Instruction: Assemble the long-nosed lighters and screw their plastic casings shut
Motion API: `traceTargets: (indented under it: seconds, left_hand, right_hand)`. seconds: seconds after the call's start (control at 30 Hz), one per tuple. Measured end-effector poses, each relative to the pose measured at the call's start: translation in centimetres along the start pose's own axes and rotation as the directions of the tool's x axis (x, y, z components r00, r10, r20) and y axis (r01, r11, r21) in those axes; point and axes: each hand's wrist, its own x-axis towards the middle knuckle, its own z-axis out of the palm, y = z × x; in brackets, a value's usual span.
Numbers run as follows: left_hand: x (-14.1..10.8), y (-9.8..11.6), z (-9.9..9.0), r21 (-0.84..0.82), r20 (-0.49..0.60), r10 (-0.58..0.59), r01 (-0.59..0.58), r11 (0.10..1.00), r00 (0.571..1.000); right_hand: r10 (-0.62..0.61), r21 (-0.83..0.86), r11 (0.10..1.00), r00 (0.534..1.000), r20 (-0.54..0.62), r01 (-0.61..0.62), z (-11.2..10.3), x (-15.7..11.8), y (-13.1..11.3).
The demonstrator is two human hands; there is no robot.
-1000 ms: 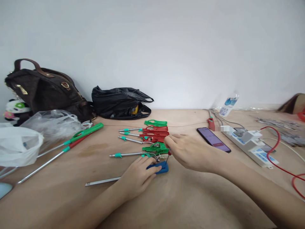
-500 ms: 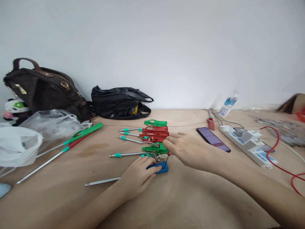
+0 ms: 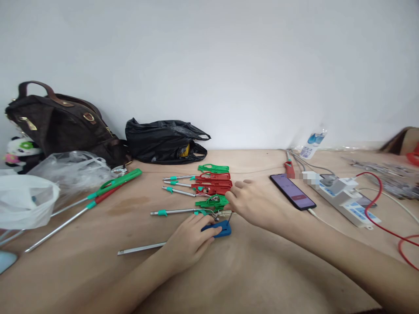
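A blue lighter with a long metal tube lies on the table, pressed down by my left hand, whose fingers cover part of its handle. My right hand is closed round a small screwdriver, whose thin shaft reaches down to the blue handle's right end. The screwdriver's grip is mostly hidden by my fingers. Just beyond sits a green lighter shell with wires and a metal tube. Red lighter shells and another green shell lie farther back.
A phone, a white power strip and a red cable are to the right. A bottle leans near the wall. At the left are a dark bag, a black plastic bag, white plastic bags and assembled lighters.
My right hand has shifted and turned slightly at the screwdriver, and its forearm is a little lower, uncovering a white cable by the phone. My left hand stays on the blue lighter.
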Motion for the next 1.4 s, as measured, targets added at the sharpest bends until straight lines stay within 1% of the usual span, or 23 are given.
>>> traceTargets:
  seconds: [0.07,0.13,0.23,0.3,0.37,0.47,0.53,0.63,0.73,0.8,0.87,0.93,1.03,1.13,1.27,1.4]
  left_hand:
    - [0.0,0.0,0.0,-0.001,0.006,0.0,0.0,1.0,1.0]
    - [-0.1,0.0,0.0,-0.005,0.003,0.005,-0.005,1.0,1.0]
    - [-0.1,-0.1,0.0,-0.006,-0.011,0.012,-0.012,1.0,1.0]
    - [-0.1,0.0,0.0,-0.006,-0.016,0.013,-0.013,1.0,1.0]
    - [-0.1,0.0,0.1,-0.009,-0.013,0.01,-0.01,1.0,1.0]
    - [-0.1,0.0,0.0,-0.007,0.006,-0.002,0.002,1.0,1.0]
    - [-0.1,0.1,0.0,-0.001,0.013,-0.009,0.009,1.0,1.0]
    - [-0.1,0.1,-0.1,-0.004,0.007,-0.01,0.01,1.0,1.0]
    - [0.0,0.1,-0.1,-0.01,-0.003,-0.003,0.003,1.0,1.0]
    - [0.0,0.1,-0.1,-0.008,-0.006,-0.008,0.008,1.0,1.0]
    - [-0.1,0.1,0.0,-0.007,-0.007,-0.014,0.014,1.0,1.0]
    - [-0.1,0.0,0.0,-0.006,-0.006,-0.01,0.01,1.0,1.0]
    - [-0.2,0.0,-0.1,-0.005,-0.006,-0.002,0.001,1.0,1.0]
    - [-0.1,0.1,-0.2,-0.01,-0.003,-0.007,0.007,1.0,1.0]
    - [-0.1,0.1,-0.2,-0.007,-0.011,-0.008,0.008,1.0,1.0]
    - [-0.1,0.0,0.0,-0.014,-0.038,0.005,-0.006,1.0,0.999]
  right_hand:
    - [0.029,-0.037,0.999,1.0,0.009,-0.029,-0.1,0.1,-0.2]
    - [0.032,-0.044,0.998,0.999,-0.008,-0.033,-0.5,-0.1,-0.3]
    - [-0.019,-0.028,0.999,0.998,-0.061,0.017,-0.9,-0.6,-0.2]
    - [-0.055,-0.02,0.998,0.995,-0.082,0.053,-0.7,-0.7,0.0]
    - [-0.053,-0.037,0.998,0.995,-0.09,0.05,-0.2,-0.5,0.0]
    - [-0.028,-0.107,0.994,0.998,-0.062,0.021,0.3,-0.1,-0.1]
    - [-0.017,-0.132,0.991,0.999,-0.029,0.013,0.2,0.0,-0.3]
    - [-0.006,-0.079,0.997,1.0,-0.03,0.003,-0.5,-0.4,-0.4]
    - [-0.093,0.023,0.995,0.994,-0.064,0.095,-0.8,-0.9,-0.3]
    - [-0.128,0.057,0.99,0.989,-0.071,0.132,-0.5,-0.8,-0.1]
    - [-0.096,0.047,0.994,0.993,-0.074,0.1,0.1,-0.4,-0.1]
    - [-0.036,-0.004,0.999,0.997,-0.07,0.036,0.6,0.0,-0.1]
    - [0.011,-0.079,0.997,0.999,-0.052,-0.015,0.7,0.2,-0.1]
    - [-0.005,-0.082,0.997,0.998,-0.066,0.0,0.2,-0.3,0.2]
    - [-0.09,-0.028,0.996,0.993,-0.071,0.088,-0.1,-0.7,0.2]
    - [-0.035,-0.068,0.997,0.999,-0.026,0.033,0.1,-0.4,-0.1]
